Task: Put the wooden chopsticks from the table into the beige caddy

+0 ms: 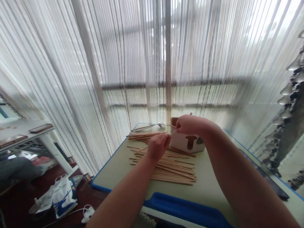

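Stick — diagonal, upper end rightward

The left hand hides some wooden sticks partly

Behind the white container, a sheer curtain closes off reach. The right hand hangs over the container's top; left hand and wooden sticks crowd its left and front. Bare tabletop opens to its near right.
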Tool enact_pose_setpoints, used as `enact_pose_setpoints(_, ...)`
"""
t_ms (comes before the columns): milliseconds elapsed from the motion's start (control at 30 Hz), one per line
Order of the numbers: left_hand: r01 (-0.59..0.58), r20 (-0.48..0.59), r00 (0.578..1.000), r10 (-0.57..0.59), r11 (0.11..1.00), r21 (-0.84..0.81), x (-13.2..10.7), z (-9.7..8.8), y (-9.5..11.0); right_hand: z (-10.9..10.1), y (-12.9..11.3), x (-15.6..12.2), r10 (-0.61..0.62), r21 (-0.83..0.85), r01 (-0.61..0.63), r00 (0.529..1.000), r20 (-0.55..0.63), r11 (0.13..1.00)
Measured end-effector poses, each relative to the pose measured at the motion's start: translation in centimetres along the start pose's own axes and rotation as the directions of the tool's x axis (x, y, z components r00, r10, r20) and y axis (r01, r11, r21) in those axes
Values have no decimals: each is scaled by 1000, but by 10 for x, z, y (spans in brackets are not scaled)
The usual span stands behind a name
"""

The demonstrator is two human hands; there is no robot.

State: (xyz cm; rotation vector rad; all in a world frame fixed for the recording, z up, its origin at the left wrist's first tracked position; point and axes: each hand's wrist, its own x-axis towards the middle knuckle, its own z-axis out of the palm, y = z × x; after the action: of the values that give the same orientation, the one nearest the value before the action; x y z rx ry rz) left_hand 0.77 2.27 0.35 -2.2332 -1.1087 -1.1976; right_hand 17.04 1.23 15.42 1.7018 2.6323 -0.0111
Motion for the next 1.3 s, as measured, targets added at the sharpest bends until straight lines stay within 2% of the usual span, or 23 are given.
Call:
enact_pose_setpoints(167, -33, -42, 999, 33, 999, 18, -2, 3, -1, -2, 15, -2, 79, 4, -79, 991, -111, 997)
enact_pose_setpoints(367, -40, -34, 999, 40, 999, 22, -3, -2, 10, -17, 16, -25, 115, 12, -117, 946, -303, 993)
enact_pose_setpoints(433, -42, -32, 999, 42, 999, 20, -4, -6, 14, -21, 14, -34, 135, 41, -130, 907, -398, 991)
enact_pose_setpoints(600, -39, -36, 999, 40, 999, 20, -9, -15, 21, -25, 9, -51, 187, 128, -137, 760, -622, 982)
enact_pose_setpoints(700, -45, -30, 999, 46, 999, 19, -11, -17, 22, -25, 7, -55, 193, 164, -112, 721, -665, 980)
enact_pose_setpoints(933, -37, -40, 998, 38, 999, 23, -11, -17, 23, -24, 2, -52, 154, 199, -20, 713, -685, 980)
enact_pose_setpoints(1033, -30, -41, 999, 31, 999, 24, -11, -18, 24, -25, -1, -54, 173, 213, -26, 685, -708, 977)
enact_pose_setpoints(1133, -31, -26, 999, 31, 999, 12, -11, -18, 24, -28, -1, -59, 237, 267, -44, 612, -755, 963)
enact_pose_setpoints(1300, -32, -18, 999, 32, 999, 3, -11, -16, 22, -33, 3, -65, 339, 337, -81, 417, -843, 938)
